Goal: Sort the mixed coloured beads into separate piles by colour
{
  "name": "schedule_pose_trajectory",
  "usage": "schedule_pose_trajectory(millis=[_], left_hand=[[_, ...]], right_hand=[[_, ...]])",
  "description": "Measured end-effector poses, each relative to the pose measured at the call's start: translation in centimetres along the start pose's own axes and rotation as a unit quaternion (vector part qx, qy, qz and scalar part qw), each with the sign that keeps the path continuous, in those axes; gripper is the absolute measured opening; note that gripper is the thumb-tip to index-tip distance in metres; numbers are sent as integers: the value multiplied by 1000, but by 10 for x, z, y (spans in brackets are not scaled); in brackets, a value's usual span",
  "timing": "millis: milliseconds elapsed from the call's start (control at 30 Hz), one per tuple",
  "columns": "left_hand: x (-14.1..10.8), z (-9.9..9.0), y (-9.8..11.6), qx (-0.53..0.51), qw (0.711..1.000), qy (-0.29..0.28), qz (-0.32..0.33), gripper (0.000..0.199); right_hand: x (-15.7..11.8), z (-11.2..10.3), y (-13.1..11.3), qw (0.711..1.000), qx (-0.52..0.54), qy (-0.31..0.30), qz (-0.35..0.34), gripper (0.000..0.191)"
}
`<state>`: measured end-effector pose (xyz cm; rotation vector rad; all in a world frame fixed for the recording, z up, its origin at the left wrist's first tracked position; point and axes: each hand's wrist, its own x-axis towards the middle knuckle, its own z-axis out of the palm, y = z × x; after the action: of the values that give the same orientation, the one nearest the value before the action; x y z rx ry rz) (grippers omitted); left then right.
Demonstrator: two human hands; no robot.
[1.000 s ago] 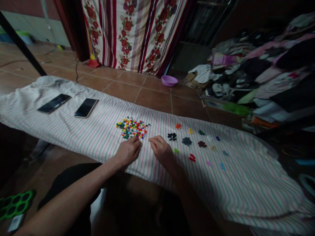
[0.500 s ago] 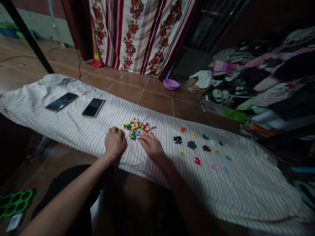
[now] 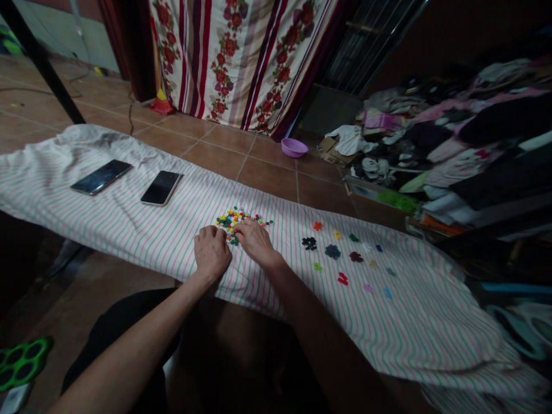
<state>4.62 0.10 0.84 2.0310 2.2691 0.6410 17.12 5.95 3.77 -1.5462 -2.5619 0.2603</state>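
A mixed pile of small coloured pieces (image 3: 233, 218) lies on the striped cloth (image 3: 267, 201). My right hand (image 3: 255, 240) is over the pile's near right side, fingers bent together; whatever is between the fingertips is too small to make out. Close beside it, my left hand (image 3: 212, 251) rests on the cloth at the pile's near left edge, fingers curled and their tips hidden. To the right lie sorted groups, among them black pieces (image 3: 309, 243), dark grey pieces (image 3: 332, 251), orange pieces (image 3: 317, 226), brown pieces (image 3: 356, 257) and red pieces (image 3: 342, 279).
Two phones, one (image 3: 101, 176) at the far left and another (image 3: 161, 188) nearer the pile, lie on the cloth. Beyond its far edge a purple basin (image 3: 294, 148) stands on the tiled floor. Heaped clothes (image 3: 431, 126) fill the right background.
My right hand has moved up and left over the pile. My left hand has shifted right, closer to it. The whole view has shifted slightly.
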Motion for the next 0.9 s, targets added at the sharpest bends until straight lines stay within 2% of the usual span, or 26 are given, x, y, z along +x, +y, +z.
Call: schedule_pose_trajectory(millis=[133, 300, 467, 600, 733, 833, 900], left_hand=[[0, 0, 3, -11, 1000, -3, 1, 25], [0, 3, 7, -22, 1000, -3, -18, 27], [1, 4, 7, -28, 999, 1, -17, 27], [1, 3, 7, -35, 999, -8, -28, 27], [2, 2, 8, -43, 998, -14, -34, 28], [2, 1, 7, -42, 999, -8, -33, 28], [1, 0, 7, -44, 998, -7, -33, 28]], right_hand=[[7, -5, -4, 998, -53, -16, -34, 20], [12, -8, -9, 989, -115, -38, -82, 26], [14, -10, -10, 988, -115, -61, -82, 25], [15, -10, -6, 995, -52, -51, -71, 17], [11, -3, 2, 997, 54, 11, -59, 13], [5, 6, 8, 985, 159, 69, -26, 13], [0, 14, 12, 965, 242, 96, 17, 11]])
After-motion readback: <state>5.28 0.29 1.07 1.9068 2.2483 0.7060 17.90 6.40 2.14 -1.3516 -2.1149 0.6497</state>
